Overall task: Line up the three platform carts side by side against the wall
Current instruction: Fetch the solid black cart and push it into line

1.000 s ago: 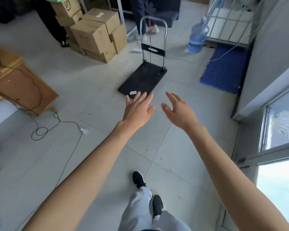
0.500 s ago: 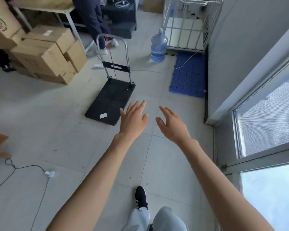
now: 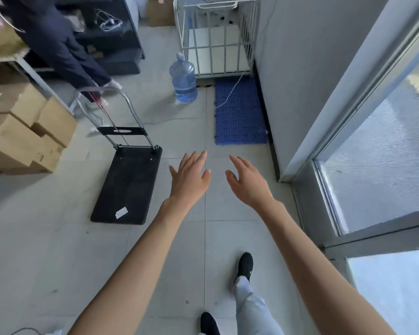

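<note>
One black platform cart (image 3: 127, 187) with an upright silver handle (image 3: 107, 112) stands on the tiled floor, left of centre, its deck running toward me. No other platform cart is in view. My left hand (image 3: 190, 177) floats open just right of the cart's deck, not touching it. My right hand (image 3: 248, 182) is open too, fingers spread, a little further right. Both hands hold nothing. The grey wall (image 3: 300, 68) runs along the right side, with a window (image 3: 377, 165) nearer me.
Stacked cardboard boxes (image 3: 27, 131) sit left of the cart. A person in dark trousers (image 3: 65, 52) stands behind it. A water jug (image 3: 183, 78), a blue floor mat (image 3: 238, 114) and a white cage trolley (image 3: 215, 37) lie ahead by the wall. My shoes (image 3: 244, 264) are below.
My view has swung right and I have stepped forward; the cart now lies to the left of my hands. Both hands stay open and held out.
</note>
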